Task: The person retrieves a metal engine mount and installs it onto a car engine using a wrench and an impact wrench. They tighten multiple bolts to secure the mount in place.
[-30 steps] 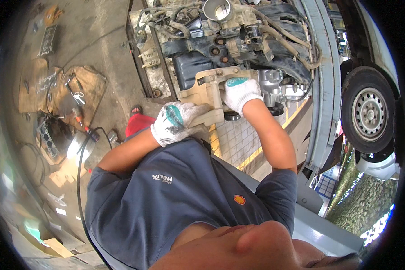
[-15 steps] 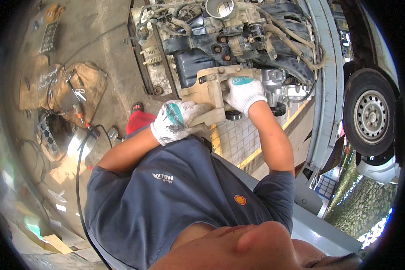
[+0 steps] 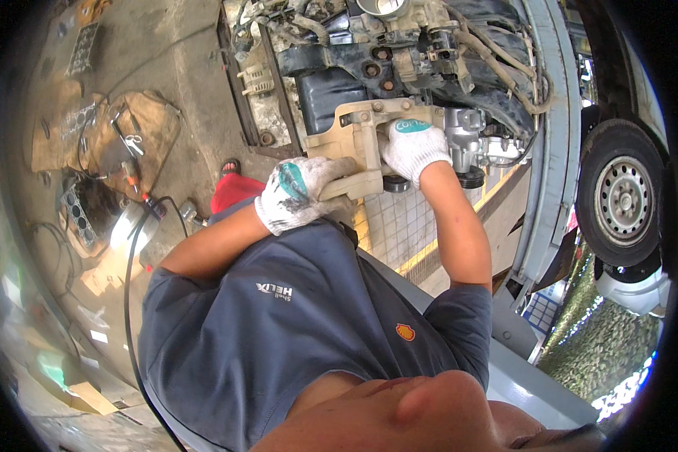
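A tan cast-metal bracket (image 3: 363,139) with bolt holes along its upper edge lies against the front of an engine (image 3: 377,68). My left hand (image 3: 301,192), in a white knitted glove with dark smudges, is wrapped round the bracket's lower arm. On the bracket's right side, my right hand (image 3: 416,151) in a similar glove is closed against it, its fingertips hidden behind the metal. Below the right hand shows a black pulley (image 3: 396,184). A silver metal housing (image 3: 465,135) with another dark pulley (image 3: 471,178) is just right of that hand.
Grey steel beam (image 3: 554,151) runs along the right, with a vehicle wheel (image 3: 624,196) beyond. Yellow-edged grating (image 3: 399,226) lies below the engine. On the left floor are cardboard (image 3: 154,124) with tools, gaskets (image 3: 79,215) and a black cable (image 3: 130,301).
The view has shifted slightly, so the engine sits a little higher and further right. Both hands stay at the bracket; the left appears slightly higher in the picture.
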Demonstrator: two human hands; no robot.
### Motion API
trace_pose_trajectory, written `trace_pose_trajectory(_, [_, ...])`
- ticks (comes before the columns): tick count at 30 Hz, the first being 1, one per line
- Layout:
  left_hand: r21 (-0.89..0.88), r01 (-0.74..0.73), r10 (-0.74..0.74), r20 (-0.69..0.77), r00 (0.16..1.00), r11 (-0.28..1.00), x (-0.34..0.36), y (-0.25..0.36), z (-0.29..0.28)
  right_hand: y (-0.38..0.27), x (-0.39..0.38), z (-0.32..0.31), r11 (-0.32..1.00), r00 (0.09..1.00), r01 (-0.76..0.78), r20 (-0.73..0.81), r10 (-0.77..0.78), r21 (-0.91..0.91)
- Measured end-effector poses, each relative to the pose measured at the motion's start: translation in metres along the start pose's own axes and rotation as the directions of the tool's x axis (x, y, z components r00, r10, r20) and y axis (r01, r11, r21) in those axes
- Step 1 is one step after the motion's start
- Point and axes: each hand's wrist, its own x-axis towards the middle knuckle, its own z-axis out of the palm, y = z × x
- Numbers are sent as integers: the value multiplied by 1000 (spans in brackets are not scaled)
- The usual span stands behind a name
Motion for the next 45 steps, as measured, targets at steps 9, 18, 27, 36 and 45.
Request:
trace_pose_trajectory(9, [-118, -166, 151, -128, 980, 979, -1, -26, 14, 3, -6, 0, 999, 997, 37, -67, -35, 21])
trace_pose_trajectory(18, [67, -107, 108, -16, 994, 992, 1, -38, 17, -3, -12, -10, 998, 998, -10, -56, 13, 55])
trace_pose_trajectory(27, [16, -55, 53, 102, 993, 998, 5, -31, 7, -3, -1, -8, 999, 1000, -18, 9, 17, 27])
trace_pose_trajectory(36, [17, -112, 110, 83, 990, 994, 6, -35, 8, 40, -63, -1, 772, 947, 142, -313, 77, 619])
trace_pose_trajectory(45, [-45, -216, 219, 74, 973, 975, 8, -32, -4, 37, -87, 52, 410, 845, 178, -352, 401, 894])
